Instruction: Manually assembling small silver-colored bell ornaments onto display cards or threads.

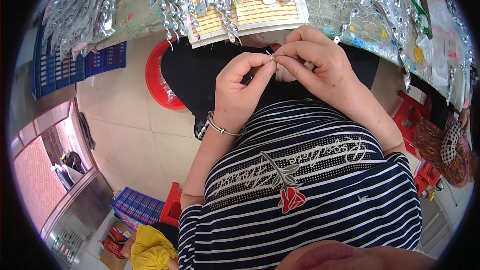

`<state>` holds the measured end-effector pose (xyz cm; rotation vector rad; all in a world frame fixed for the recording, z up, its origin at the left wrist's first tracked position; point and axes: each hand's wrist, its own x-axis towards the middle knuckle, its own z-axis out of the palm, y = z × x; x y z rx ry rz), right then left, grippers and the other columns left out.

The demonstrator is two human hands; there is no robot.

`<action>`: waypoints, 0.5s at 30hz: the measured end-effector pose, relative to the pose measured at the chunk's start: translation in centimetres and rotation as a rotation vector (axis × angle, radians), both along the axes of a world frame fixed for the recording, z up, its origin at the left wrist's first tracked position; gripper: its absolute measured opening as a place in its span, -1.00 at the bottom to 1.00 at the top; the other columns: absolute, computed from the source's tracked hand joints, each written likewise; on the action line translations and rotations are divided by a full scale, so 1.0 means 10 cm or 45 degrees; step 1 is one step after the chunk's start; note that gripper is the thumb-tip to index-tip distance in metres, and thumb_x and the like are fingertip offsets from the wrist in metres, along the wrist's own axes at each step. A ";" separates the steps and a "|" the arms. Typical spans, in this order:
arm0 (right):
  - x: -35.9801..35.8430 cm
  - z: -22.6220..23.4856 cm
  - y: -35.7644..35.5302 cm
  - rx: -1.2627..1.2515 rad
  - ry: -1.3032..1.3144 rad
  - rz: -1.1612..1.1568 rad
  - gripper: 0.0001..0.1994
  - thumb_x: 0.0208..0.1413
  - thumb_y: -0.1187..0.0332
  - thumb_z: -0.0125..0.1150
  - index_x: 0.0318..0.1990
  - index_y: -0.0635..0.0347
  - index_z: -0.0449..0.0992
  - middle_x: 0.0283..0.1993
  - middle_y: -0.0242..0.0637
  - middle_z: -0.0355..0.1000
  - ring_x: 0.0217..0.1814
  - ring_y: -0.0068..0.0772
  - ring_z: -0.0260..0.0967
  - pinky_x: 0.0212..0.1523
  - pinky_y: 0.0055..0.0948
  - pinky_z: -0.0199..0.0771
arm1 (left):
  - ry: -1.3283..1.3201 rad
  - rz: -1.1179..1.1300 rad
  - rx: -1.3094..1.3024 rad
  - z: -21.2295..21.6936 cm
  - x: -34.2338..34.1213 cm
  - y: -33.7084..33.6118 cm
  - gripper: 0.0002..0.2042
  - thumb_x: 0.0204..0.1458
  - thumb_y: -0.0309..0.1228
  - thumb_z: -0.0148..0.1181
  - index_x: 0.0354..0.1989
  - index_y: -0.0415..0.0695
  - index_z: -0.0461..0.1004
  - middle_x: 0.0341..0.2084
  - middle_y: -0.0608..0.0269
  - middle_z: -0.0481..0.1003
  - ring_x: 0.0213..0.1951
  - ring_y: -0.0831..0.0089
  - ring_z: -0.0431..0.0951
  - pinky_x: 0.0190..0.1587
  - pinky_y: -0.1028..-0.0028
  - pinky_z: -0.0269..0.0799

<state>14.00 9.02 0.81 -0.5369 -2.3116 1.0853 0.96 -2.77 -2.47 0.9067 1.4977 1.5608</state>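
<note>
Over tiled floor (130,135), red basin (156,82) holds silvery pieces.

The person wears a short-sleeved navy top with thin white horizontal stripes (320,210). Across its chest runs a band of white dotted script lettering, and below it, toward six o'clock, sits a red embroidered rose with a green stem (291,197). A slim silver metal bangle (222,129) circles the left wrist, with what may be a second beaded bracelet (202,131) at its nine o'clock side. Both forearms are bare.
</note>
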 end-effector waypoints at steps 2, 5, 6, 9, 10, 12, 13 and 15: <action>0.00 0.00 0.00 -0.022 -0.029 -0.002 -0.93 -0.10 0.46 0.27 -0.41 0.20 0.54 -0.44 -0.32 0.34 -0.45 -0.30 0.37 -0.47 -0.43 0.38 | 0.096 -0.001 0.039 -0.05 0.00 0.01 -0.95 -0.01 -0.59 0.18 -0.36 -0.27 0.50 -0.48 0.32 0.48 -0.44 0.64 0.43 -0.34 0.64 0.35; -0.02 -0.03 0.03 0.089 -0.068 0.014 -0.91 -0.12 0.45 0.29 -0.43 0.19 0.52 -0.44 -0.33 0.34 -0.44 -0.30 0.38 -0.48 -0.41 0.38 | 0.301 -0.016 0.053 -0.04 -0.02 0.01 -0.94 -0.02 -0.60 0.18 -0.36 -0.28 0.49 -0.49 0.30 0.48 -0.46 0.62 0.43 -0.35 0.63 0.35; -0.03 -0.04 0.04 0.176 -0.071 0.027 -0.90 -0.14 0.44 0.29 -0.44 0.19 0.51 -0.42 -0.33 0.34 -0.44 -0.29 0.38 -0.47 -0.40 0.39 | 0.409 -0.030 0.029 -0.03 -0.02 0.01 -0.93 -0.03 -0.60 0.19 -0.36 -0.28 0.48 -0.50 0.29 0.48 -0.48 0.61 0.43 -0.36 0.63 0.35; -0.04 -0.06 0.01 0.258 -0.059 0.023 -0.90 -0.15 0.45 0.30 -0.46 0.19 0.48 -0.40 -0.32 0.34 -0.45 -0.33 0.37 -0.47 -0.42 0.39 | 0.287 -0.023 0.007 -0.06 -0.02 0.00 -0.92 -0.01 -0.58 0.19 -0.34 -0.28 0.49 -0.49 0.32 0.49 -0.48 0.64 0.43 -0.37 0.64 0.36; -0.04 -0.06 -0.01 0.254 -0.046 0.006 -0.90 -0.15 0.46 0.29 -0.46 0.19 0.47 -0.40 -0.32 0.33 -0.47 -0.37 0.35 -0.47 -0.45 0.38 | 0.286 -0.022 0.006 -0.03 -0.01 0.00 -0.92 -0.01 -0.58 0.19 -0.34 -0.28 0.49 -0.49 0.32 0.49 -0.48 0.64 0.43 -0.37 0.64 0.36; -0.03 0.00 -0.01 0.032 -0.055 0.010 -0.91 -0.11 0.50 0.27 -0.42 0.22 0.47 -0.36 -0.35 0.33 -0.42 -0.49 0.34 -0.45 -0.53 0.36 | -0.329 0.019 -0.166 0.07 0.01 0.01 -0.91 0.02 -0.54 0.18 -0.31 -0.26 0.51 -0.48 0.34 0.50 -0.46 0.69 0.43 -0.40 0.68 0.32; -0.03 0.01 -0.01 -0.189 -0.064 0.014 -0.91 -0.07 0.54 0.25 -0.38 0.25 0.48 -0.33 -0.37 0.33 -0.38 -0.62 0.33 -0.44 -0.61 0.33 | -0.328 0.021 -0.167 0.09 0.01 0.00 -0.91 0.02 -0.54 0.18 -0.31 -0.26 0.51 -0.48 0.34 0.50 -0.46 0.69 0.43 -0.40 0.68 0.32; -0.01 -0.03 0.00 -0.367 -0.049 0.027 -0.92 -0.04 0.54 0.23 -0.36 0.25 0.47 -0.32 -0.41 0.32 -0.36 -0.67 0.29 -0.42 -0.65 0.29 | -0.455 0.029 -0.227 0.13 -0.01 0.00 -0.89 0.06 -0.51 0.13 -0.27 -0.24 0.52 -0.55 0.35 0.48 -0.51 0.74 0.31 -0.46 0.71 0.16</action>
